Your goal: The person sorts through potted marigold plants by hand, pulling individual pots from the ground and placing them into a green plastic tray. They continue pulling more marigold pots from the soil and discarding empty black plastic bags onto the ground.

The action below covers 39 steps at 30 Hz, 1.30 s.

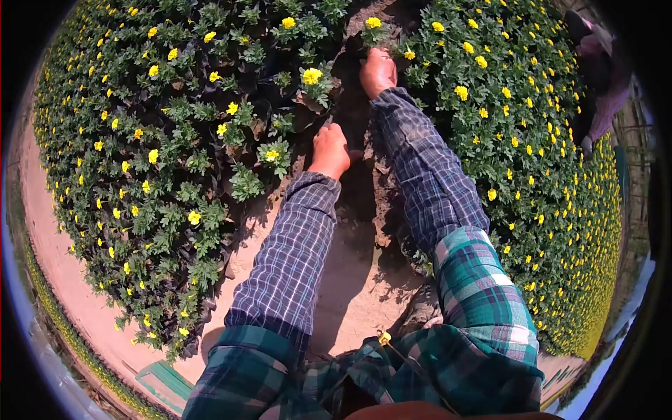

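Observation:
My right hand (379,72) reaches furthest forward, its fingers closed at the base of a small marigold plant (373,25) with a yellow bloom. The leaves and my own hand hide the exact grip. Lower and to the left, my left hand (330,152) is curled, thumb out to the right. Its knuckles are by the dark plastic bag (308,112) of another marigold plant (312,78). What its fingers hold, if anything, is hidden from this angle.
Dense marigolds in dark bags fill the left bed (175,140) and the right bed (518,140). A narrow soil path (350,280) runs between them. Part of another person (605,91) appears at the upper right. A green object (164,385) lies at the lower left.

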### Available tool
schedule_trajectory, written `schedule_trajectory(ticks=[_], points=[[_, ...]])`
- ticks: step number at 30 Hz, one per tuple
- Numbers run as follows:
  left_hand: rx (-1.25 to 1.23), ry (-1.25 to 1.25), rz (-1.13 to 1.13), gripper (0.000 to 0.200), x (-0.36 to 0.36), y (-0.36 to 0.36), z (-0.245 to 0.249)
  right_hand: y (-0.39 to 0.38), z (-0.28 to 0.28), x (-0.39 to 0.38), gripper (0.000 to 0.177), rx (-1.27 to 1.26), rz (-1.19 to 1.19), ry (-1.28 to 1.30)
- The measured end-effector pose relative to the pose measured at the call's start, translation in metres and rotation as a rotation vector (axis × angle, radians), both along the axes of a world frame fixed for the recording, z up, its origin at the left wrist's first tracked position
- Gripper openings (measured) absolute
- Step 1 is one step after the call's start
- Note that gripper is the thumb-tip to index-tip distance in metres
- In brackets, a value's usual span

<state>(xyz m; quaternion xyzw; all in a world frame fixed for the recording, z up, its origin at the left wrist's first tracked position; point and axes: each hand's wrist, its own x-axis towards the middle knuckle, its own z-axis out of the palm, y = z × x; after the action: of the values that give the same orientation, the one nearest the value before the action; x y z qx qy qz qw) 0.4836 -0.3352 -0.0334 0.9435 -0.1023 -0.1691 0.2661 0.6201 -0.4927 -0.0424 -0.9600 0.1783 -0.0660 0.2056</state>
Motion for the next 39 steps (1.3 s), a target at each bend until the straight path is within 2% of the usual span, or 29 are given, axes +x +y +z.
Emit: schedule_trajectory(ticks=[1, 2, 4, 6, 9, 10, 12, 14, 16, 18, 19, 20, 22, 23, 24, 25, 26, 27, 28, 30, 32, 34, 36, 38, 39], points=[[0.096, 0.047, 0.026, 0.059, 0.000, -0.010, 0.003, -0.002, -0.001, -0.008, 0.015, 0.010, 0.027, -0.145], [0.103, 0.072, 0.023, 0.059, -0.003, -0.015, -0.006, -0.005, 0.002, -0.015, 0.015, 0.017, 0.025, -0.120], [0.289, 0.060, 0.075, 0.063, 0.007, -0.022, -0.016, -0.013, 0.005, -0.011, 0.015, 0.062, 0.190, -0.147], [0.278, 0.118, 0.140, 0.064, 0.006, -0.025, -0.020, -0.022, 0.015, -0.011, 0.012, 0.069, 0.319, -0.169], [0.301, 0.156, 0.121, 0.070, 0.004, -0.026, 0.000, -0.036, 0.041, -0.010, 0.014, 0.108, 0.639, -0.175], [0.307, 0.163, 0.128, 0.070, 0.005, -0.025, 0.002, -0.035, 0.045, -0.009, 0.014, 0.118, 0.646, -0.171], [0.288, 0.194, 0.081, 0.071, 0.007, -0.026, 0.008, -0.037, 0.052, -0.005, 0.018, 0.026, 0.861, -0.081], [0.247, 0.068, 0.096, 0.069, 0.002, -0.022, -0.003, -0.032, 0.041, -0.001, 0.026, 0.030, 0.997, -0.118], [0.302, 0.114, 0.051, 0.067, 0.006, -0.024, 0.001, -0.029, 0.030, -0.011, 0.026, 0.039, 0.995, -0.048], [0.266, 0.110, 0.095, 0.067, 0.002, -0.024, 0.000, -0.033, -0.020, -0.002, 0.025, -0.045, 1.005, -0.373], [0.279, 0.124, 0.098, 0.067, 0.001, -0.025, 0.004, -0.027, 0.048, -0.008, 0.022, 0.024, 0.885, 0.109], [0.294, 0.139, 0.102, 0.067, 0.002, -0.026, 0.008, -0.030, 0.037, -0.009, 0.017, 0.220, 0.844, -0.102], [0.284, 0.134, 0.102, 0.066, 0.004, -0.026, 0.006, -0.040, 0.056, -0.010, 0.013, 0.396, 0.725, -0.208], [0.280, 0.126, 0.092, 0.065, 0.003, -0.026, 0.005, -0.050, 0.049, -0.003, 0.011, 0.420, 0.671, -0.278], [0.273, 0.129, 0.100, 0.065, 0.003, -0.027, 0.006, -0.059, 0.054, 0.003, 0.009, 0.425, 0.535, -0.240], [0.247, 0.104, 0.121, 0.064, 0.003, -0.027, 0.007, -0.075, 0.032, 0.013, 0.008, 0.476, 0.381, -0.244], [0.223, 0.082, 0.140, 0.064, 0.003, -0.027, 0.009, -0.100, 0.017, 0.022, 0.011, 0.381, 0.249, -0.064], [0.217, 0.153, 0.152, 0.064, 0.005, -0.028, 0.013, -0.112, 0.041, 0.024, 0.014, 0.255, 0.171, 0.135], [0.214, 0.157, 0.154, 0.064, 0.005, -0.029, 0.013, -0.125, 0.046, 0.023, 0.014, -0.026, 0.274, 0.126], [0.211, 0.154, 0.150, 0.066, 0.005, -0.028, 0.012, -0.130, 0.047, 0.021, 0.014, -0.203, 0.342, 0.240], [0.221, 0.176, 0.147, 0.066, 0.006, -0.028, 0.011, -0.124, 0.052, 0.018, 0.013, -0.239, 0.378, 0.332], [0.302, 0.123, 0.112, 0.068, 0.005, -0.029, 0.012, -0.121, 0.040, 0.020, 0.011, -0.373, 0.490, 0.284], [0.305, 0.153, 0.128, 0.068, 0.005, -0.029, 0.011, -0.121, 0.032, 0.025, 0.011, -0.392, 0.516, 0.163], [0.315, 0.172, 0.143, 0.069, 0.005, -0.030, 0.010, -0.124, 0.036, 0.029, 0.012, -0.336, 0.600, 0.174], [0.310, 0.238, 0.175, 0.064, 0.008, -0.032, 0.013, -0.123, 0.043, 0.032, 0.013, -0.336, 0.605, 0.154]])
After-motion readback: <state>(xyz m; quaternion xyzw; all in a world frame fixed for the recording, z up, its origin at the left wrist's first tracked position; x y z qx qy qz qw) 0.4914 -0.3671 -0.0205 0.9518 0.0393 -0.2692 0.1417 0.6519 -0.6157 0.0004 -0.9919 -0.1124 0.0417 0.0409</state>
